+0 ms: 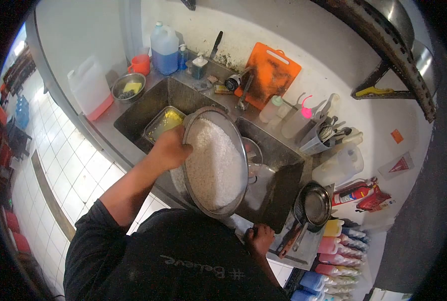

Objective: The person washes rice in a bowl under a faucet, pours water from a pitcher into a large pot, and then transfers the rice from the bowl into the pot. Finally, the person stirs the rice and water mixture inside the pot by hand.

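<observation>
My left hand [171, 149] grips the rim of a large metal bowl [187, 173], its fingers closed at the bowl's left side. The bowl is tilted and holds a mass of white grains that looks like rice [213, 165]. It hangs over the divider between the two sink basins, near my chest. Low at the front edge of the counter is my right hand [261, 239], its fingers curled in beside a small dark thing that I cannot make out. In the left basin sits a metal tray [158, 128] with something yellow. Behind the bowl, another metal dish [253, 150] is partly hidden.
Frying pans [316, 205] lie right of the right basin [271, 195]. Along the back stand an orange cutting board [271, 72], a jug of blue liquid [164, 52], squeeze bottles and a utensil container [316, 140]. A bowl with sponges [129, 86] sits left. A shelf [384, 50] overhangs at upper right.
</observation>
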Demonstrator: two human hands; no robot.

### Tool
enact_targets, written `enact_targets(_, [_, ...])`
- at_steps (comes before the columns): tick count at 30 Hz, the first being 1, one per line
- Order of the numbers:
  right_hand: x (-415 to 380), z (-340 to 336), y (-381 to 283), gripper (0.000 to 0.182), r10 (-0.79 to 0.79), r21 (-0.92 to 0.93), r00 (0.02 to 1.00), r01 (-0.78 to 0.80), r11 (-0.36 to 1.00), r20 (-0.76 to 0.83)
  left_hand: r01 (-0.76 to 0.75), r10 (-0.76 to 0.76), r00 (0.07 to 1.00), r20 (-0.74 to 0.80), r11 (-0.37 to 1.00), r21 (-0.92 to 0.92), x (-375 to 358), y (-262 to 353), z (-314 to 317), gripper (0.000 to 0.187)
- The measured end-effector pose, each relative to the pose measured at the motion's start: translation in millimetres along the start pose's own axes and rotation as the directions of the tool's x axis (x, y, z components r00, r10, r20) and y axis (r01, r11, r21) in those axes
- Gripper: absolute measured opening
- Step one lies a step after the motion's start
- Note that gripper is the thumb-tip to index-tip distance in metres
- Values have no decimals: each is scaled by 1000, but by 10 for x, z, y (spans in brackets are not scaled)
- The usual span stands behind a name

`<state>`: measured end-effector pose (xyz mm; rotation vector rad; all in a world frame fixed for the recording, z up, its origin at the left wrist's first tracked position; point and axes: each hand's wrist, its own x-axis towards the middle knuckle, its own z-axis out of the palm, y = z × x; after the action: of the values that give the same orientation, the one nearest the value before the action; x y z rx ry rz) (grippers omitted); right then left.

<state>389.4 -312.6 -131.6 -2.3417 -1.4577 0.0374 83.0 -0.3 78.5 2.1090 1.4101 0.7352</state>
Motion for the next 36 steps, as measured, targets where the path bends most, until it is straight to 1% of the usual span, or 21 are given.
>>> enact_targets(1, [-2,0,-1,30,1,1,1000,-1,1000,-1,27,-27,1000,14,1000,1,1,14,-10,36])
enact_targets(4, [-10,14,11,29,-9,14,1000,9,1000,-9,28,-27,999,29,999,-40,-1,20,-23,37])
enact_targets(8, [-5,51,41,28,10,-25,1000,-10,1000,-9,-33,33,999,-17,999,3,-8,-11,-9,37])
enact_targets(10, [0,38,25,28,10,-34,1000,-10,999,-7,6,-5,1000,30,1000,-31,-16,0,-34,38])
enact_targets(12, [-5,16,6,28,-15,-5,1000,15,1000,-26,2,-2,1000,30,1000,-26,-16,4,-33,39])
enact_targets(14, [-3,-18,-16,28,-11,-2,1000,11,1000,-12,-2,3,1000,30,1000,-23,-15,9,-27,39])
enact_targets(16, [-3,-15,-11,28,-7,1,1000,7,1000,2,-6,5,1000,21,1000,9,-15,13,-27,41])
enact_targets(19, [-11,29,19,30,-49,-12,998,49,999,-47,8,-10,999,46,998,56,5,7,-27,42])
enact_targets(22, [-16,6,-16,29,-45,-16,998,44,999,-42,7,-9,999,46,1000,30,10,-4,-19,41])
enact_targets(24, [-18,-62,-89,27,-1,-22,1000,1,1000,1,10,-11,999,53,1000,13,17,16,-27,40])
enact_targets(30, [-33,-50,-95,28,-41,-6,997,40,999,-71,-1,1,998,59,1000,-7,27,60,-30,37])
enact_targets(33, [-48,-36,-89,27,-29,-29,997,27,999,-67,-13,12,998,56,1000,8,31,73,-28,37])
enact_targets(36, [-36,-85,-130,26,-29,-13,998,28,1000,-61,-35,34,998,43,999,22,50,24,14,37])
